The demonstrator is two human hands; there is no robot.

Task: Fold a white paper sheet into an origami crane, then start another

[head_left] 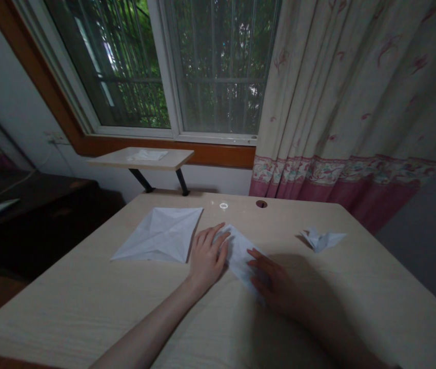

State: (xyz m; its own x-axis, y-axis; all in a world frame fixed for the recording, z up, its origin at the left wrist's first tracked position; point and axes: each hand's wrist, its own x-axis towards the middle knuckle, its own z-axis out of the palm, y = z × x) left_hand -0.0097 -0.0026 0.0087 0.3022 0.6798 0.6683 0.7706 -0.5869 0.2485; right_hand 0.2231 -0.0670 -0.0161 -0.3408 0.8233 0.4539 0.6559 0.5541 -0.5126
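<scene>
The paper (pixel 238 254) sits mid-table, partly folded, with its near end covered by both hands, so the shape's hard to read. The left hand (pixel 206 256) lies flat on its left edge, fingers (pixel 218 237) stretched out, gripping nothing. The right hand (pixel 275 284) is in shadow, but its fingers look flat on the paper too. There's a creased sheet (pixel 160 236) just left and a small folded piece (pixel 322 239) off right on the table (pixel 87 307).

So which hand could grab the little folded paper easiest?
Probably the right hand: the little folded paper lies to its right, while the left hand rests on the sheet, farther away.
</scene>
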